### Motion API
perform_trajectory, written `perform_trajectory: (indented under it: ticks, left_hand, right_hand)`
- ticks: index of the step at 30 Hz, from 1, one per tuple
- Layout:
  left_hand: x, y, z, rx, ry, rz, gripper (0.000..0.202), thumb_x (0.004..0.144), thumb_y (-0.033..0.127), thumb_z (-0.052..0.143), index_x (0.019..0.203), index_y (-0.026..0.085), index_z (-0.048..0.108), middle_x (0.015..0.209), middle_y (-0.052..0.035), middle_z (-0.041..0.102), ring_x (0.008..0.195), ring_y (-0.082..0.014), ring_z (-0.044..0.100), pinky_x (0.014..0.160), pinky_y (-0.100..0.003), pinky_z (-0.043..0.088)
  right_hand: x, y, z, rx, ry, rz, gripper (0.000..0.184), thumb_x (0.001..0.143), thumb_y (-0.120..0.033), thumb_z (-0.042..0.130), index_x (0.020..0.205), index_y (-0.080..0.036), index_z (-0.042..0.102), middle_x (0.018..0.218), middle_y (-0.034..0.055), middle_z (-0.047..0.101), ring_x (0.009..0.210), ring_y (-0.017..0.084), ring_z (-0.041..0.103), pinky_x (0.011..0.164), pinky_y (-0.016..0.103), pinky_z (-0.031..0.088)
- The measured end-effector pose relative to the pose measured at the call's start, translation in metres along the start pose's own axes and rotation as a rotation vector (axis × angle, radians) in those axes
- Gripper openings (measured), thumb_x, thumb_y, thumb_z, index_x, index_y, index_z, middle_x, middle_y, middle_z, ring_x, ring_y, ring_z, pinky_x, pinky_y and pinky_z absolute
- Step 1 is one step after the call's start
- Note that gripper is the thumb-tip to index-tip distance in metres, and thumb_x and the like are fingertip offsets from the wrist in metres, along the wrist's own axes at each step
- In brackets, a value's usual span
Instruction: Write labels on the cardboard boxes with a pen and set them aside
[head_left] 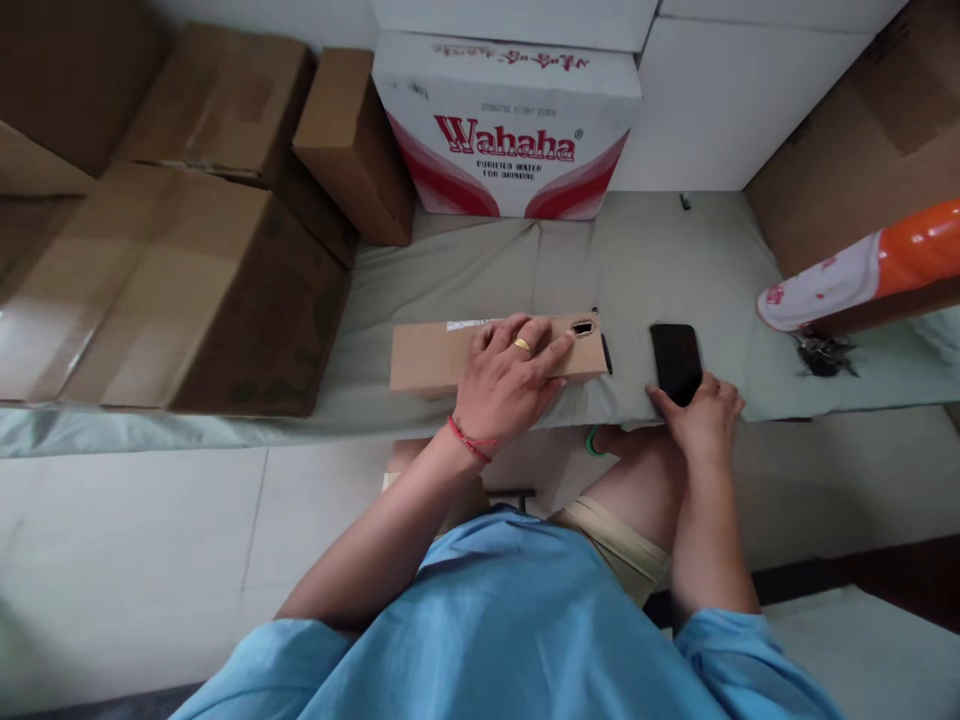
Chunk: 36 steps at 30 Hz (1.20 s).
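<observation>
A long, narrow brown cardboard box (427, 358) lies on the cloth-covered table, with a small dark cutout (583, 328) near its right end. My left hand (514, 375) rests on top of it, fingers spread; the index fingertip is beside the cutout. A dark strip (607, 354) stands at the box's right end. To the right, a black smartphone (677, 362) lies screen up, its display dark. My right hand (703, 412) grips its near end, thumb on the left edge and fingers on the right. The phone's lower end is partly hidden by that hand.
Large cardboard cartons (187, 290) fill the left side. A white and red water carton (510, 130) stands at the back. On the right are an orange and white cylinder (862, 270) and a bunch of keys (823, 352). A tiny dark object (685, 201) lies farther back.
</observation>
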<state>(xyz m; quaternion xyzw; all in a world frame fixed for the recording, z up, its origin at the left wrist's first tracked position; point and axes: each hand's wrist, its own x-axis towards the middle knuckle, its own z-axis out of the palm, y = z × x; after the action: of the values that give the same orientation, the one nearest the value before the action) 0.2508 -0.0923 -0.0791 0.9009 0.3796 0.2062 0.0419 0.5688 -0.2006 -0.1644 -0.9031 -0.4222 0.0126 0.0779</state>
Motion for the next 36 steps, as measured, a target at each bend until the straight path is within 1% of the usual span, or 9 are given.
perform_trajectory:
  ticks: [6,11,14,16,20,24,27,32,36]
  left_hand:
    - [-0.005,-0.005,0.005,-0.025,0.025,0.052,0.049,0.104,0.036,0.07,0.151,0.027,0.067,0.15,-0.0153,0.069,0.14,-0.0359,0.06,0.117,-0.054,0.044]
    - [-0.006,-0.007,0.005,-0.038,0.03,0.071,0.049,0.103,0.034,0.07,0.151,0.026,0.066,0.149,-0.0168,0.069,0.14,-0.0369,0.06,0.117,-0.055,0.045]
    - [-0.006,-0.007,0.003,-0.063,0.025,0.066,0.047,0.102,0.029,0.068,0.148,0.022,0.067,0.15,-0.0177,0.068,0.142,-0.0374,0.058,0.12,-0.056,0.044]
    - [-0.006,-0.006,0.001,-0.086,0.019,0.061,0.045,0.1,0.027,0.067,0.144,0.02,0.068,0.15,-0.0183,0.068,0.143,-0.0376,0.058,0.122,-0.057,0.043]
    - [-0.005,-0.006,0.0,-0.121,0.01,0.047,0.042,0.099,0.026,0.066,0.141,0.02,0.067,0.15,-0.0184,0.068,0.144,-0.0375,0.057,0.124,-0.058,0.042]
    - [-0.006,-0.006,0.0,-0.106,0.016,0.053,0.043,0.099,0.027,0.065,0.142,0.019,0.067,0.149,-0.018,0.069,0.144,-0.0368,0.058,0.124,-0.056,0.042]
    - [-0.006,-0.006,0.0,-0.106,0.021,0.057,0.046,0.098,0.024,0.065,0.144,0.02,0.066,0.151,-0.0171,0.068,0.144,-0.0362,0.058,0.124,-0.056,0.043]
    - [-0.006,-0.008,0.002,-0.1,0.051,0.071,0.048,0.098,0.019,0.063,0.146,0.017,0.065,0.148,-0.0184,0.07,0.144,-0.0351,0.06,0.126,-0.054,0.044]
    - [-0.006,-0.011,0.004,-0.138,0.059,0.091,0.047,0.099,0.017,0.06,0.146,0.015,0.064,0.149,-0.0194,0.07,0.143,-0.0355,0.06,0.126,-0.056,0.044]
  right_hand:
    - [0.014,-0.022,-0.01,-0.008,-0.047,0.1,0.082,0.082,-0.059,0.083,0.133,0.001,0.06,0.13,0.0358,0.063,0.129,0.049,0.06,0.11,0.06,0.046]
    - [0.012,-0.023,-0.019,0.123,-0.091,0.152,0.078,0.078,-0.056,0.081,0.133,-0.006,0.057,0.134,0.0336,0.063,0.121,0.046,0.068,0.102,0.055,0.053]
    - [0.006,-0.019,-0.025,0.324,-0.151,0.181,0.071,0.072,-0.059,0.08,0.122,-0.013,0.061,0.124,0.0265,0.071,0.116,0.041,0.071,0.101,0.052,0.054]
    - [-0.006,-0.021,-0.031,0.527,-0.131,0.184,0.072,0.069,-0.064,0.079,0.12,-0.016,0.061,0.12,0.0218,0.073,0.112,0.036,0.072,0.1,0.05,0.054]
    - [-0.049,-0.05,-0.052,0.737,-0.033,0.03,0.079,0.073,-0.067,0.078,0.132,-0.019,0.059,0.127,0.0165,0.072,0.113,0.032,0.071,0.101,0.05,0.056]
    - [-0.085,-0.097,-0.073,0.699,0.126,-0.225,0.072,0.077,-0.062,0.079,0.134,-0.021,0.058,0.129,0.0154,0.067,0.121,0.034,0.067,0.106,0.055,0.056]
    - [-0.097,-0.124,-0.076,0.674,0.257,-0.357,0.068,0.081,-0.056,0.078,0.135,-0.023,0.054,0.131,0.0164,0.062,0.126,0.036,0.063,0.109,0.059,0.056]
    - [-0.106,-0.14,-0.068,0.677,0.33,-0.412,0.071,0.082,-0.05,0.081,0.139,-0.022,0.049,0.134,0.0181,0.059,0.127,0.037,0.062,0.109,0.062,0.056]
    - [-0.114,-0.144,-0.065,0.681,0.357,-0.387,0.072,0.084,-0.051,0.081,0.141,-0.023,0.047,0.134,0.0185,0.059,0.126,0.037,0.063,0.109,0.064,0.056]
